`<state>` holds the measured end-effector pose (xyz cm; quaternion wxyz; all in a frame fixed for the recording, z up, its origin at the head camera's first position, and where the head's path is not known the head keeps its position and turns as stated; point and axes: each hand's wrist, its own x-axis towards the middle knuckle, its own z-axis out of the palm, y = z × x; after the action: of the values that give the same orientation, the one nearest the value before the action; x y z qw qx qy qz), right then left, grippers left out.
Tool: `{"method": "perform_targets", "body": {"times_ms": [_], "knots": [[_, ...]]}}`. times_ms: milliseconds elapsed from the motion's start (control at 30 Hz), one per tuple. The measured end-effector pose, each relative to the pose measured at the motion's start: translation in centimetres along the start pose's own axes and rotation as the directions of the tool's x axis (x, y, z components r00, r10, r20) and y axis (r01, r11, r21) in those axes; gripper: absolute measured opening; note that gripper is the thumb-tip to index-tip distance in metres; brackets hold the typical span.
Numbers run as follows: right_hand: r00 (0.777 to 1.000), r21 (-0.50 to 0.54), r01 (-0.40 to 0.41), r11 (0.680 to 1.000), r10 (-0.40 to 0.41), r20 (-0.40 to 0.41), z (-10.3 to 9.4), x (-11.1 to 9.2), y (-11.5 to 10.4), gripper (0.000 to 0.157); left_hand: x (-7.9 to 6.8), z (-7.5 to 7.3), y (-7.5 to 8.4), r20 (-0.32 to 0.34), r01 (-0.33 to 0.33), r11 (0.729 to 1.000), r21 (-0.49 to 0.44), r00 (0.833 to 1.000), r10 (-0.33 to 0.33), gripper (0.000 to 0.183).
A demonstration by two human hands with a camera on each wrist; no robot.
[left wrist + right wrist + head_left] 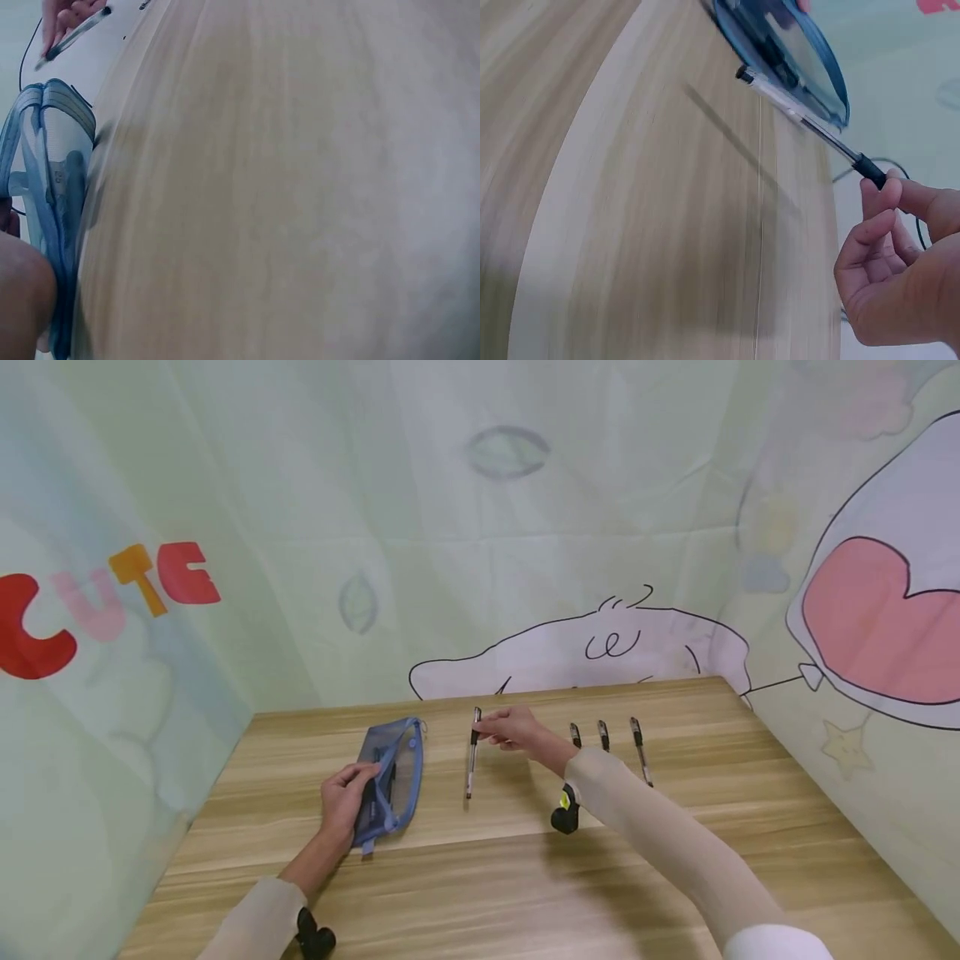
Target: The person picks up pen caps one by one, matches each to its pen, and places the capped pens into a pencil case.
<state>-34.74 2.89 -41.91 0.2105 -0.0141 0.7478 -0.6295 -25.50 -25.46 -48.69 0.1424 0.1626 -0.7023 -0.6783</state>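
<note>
My left hand [345, 797] holds the side of a blue mesh zip pouch [417, 777], thumb at its gaping opening. Dark pens show through the pouch's mesh. To the right of the pouch, my right hand [513, 729] pinches a clear-barrelled gel pen [472, 762] by its black grip near the capped end. In the right wrist view the pen [817, 129] slants above the table, its far black end near the pouch [838, 82] and apart from its shadow. The left wrist view catches the pouch [56, 187] at its left edge, beside part of the left hand [22, 292].
Three similar black-capped pens lie right of my right forearm: one pen [575, 735], a second pen [603, 735] and a third pen [641, 752]. The forearm partly covers them. The wooden table [450, 893] meets a printed cloth backdrop [420, 568] behind and at both sides.
</note>
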Motion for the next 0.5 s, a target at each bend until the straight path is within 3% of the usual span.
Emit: {"method": "perform_targets", "body": {"times_ms": [500], "knots": [[0.995,0.194,0.093,0.976,-0.096,0.004,7.8,2.6,2.2,0.030,-0.6,0.2,0.3,-0.009,-0.041,0.999,-0.007,0.999,0.041,0.011]]}}
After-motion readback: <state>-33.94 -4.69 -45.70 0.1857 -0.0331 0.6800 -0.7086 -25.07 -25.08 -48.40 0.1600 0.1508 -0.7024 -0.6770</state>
